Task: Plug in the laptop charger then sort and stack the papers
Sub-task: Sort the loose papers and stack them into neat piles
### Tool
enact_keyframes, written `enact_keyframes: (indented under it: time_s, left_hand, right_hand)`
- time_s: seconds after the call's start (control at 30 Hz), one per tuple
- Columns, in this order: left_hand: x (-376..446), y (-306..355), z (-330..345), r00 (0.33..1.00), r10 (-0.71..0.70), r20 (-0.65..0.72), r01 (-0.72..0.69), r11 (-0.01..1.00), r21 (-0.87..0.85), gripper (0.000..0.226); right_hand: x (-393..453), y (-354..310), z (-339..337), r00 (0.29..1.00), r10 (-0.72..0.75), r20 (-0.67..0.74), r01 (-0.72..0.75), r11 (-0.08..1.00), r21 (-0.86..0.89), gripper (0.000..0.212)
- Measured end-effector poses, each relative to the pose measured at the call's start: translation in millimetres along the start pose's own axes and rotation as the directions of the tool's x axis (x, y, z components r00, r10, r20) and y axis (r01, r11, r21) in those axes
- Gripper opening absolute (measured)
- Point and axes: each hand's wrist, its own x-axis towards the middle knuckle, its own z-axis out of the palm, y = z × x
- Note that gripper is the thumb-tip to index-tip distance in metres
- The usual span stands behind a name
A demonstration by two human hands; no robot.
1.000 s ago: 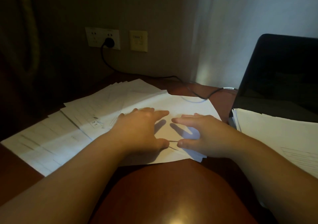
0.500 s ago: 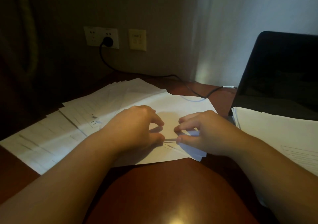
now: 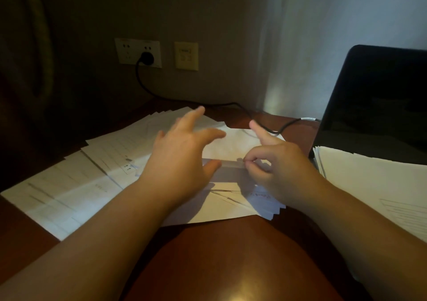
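Right, top sheet point(image 3: 231, 148) sits mid-table on the spread of loose papers point(image 3: 76, 185), its near edge raised off the pile. Right hand point(image 3: 277, 169) pinches that raised edge between thumb and curled fingers, index finger sticking out straight toward the far side. Left hand point(image 3: 180, 159) is just left of it, fingers spread and straight, gripping nothing; whether the thumb touches the sheet edge I cannot tell (slightly blurred there). The loose papers fan out to the left and far side, printed lines showing, overlapping each other; a few corners stick out under the right wrist at the near right. Second lot, the neat stack point(image 3: 369, 180), is at right, lying over the keyboard side of the laptop point(image 3: 374, 97), whose dark screen stands open at far right. Charger cable point(image 3: 265, 125) runs across the far part of the table from the laptop side leftward, then up the wall to the black plug point(image 3: 147, 58), seated in the white wall socket point(image 3: 138, 52). Yellowish wall plate point(image 3: 186, 56) just right of the socket. Table point(image 3: 231, 261) is glossy reddish-brown wood, with a light glare at the near edge. Room is dim, wall brighter at right.
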Motion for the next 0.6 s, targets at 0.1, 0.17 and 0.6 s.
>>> enact_keyframes:
  time_s: [0.1,0.17,0.6]
  left_hand:
    - [3.3,-1.1,1.2,0.995,-0.088,0.040,0.083,0.990,0.114,0.081]
    - [3.6,-0.9,-0.4,0.990,-0.138,0.033,0.132,0.981,0.143,0.097]
    - [-6.4,1.6,-8.3,0.909,0.003,-0.416,-0.072,0.986,-0.149,0.057]
  right_hand:
    - [-0.3,-0.3,-0.5,0.999,0.020,-0.036,-0.019,0.999,0.046,0.014]
    - [-0.2,-1.1,-0.9,0.995,0.028,-0.092,-0.023,0.998,0.061,0.015]
    - [4.4,6.7,0.2,0.954,0.118,-0.276,-0.102,0.992,0.072,0.019]
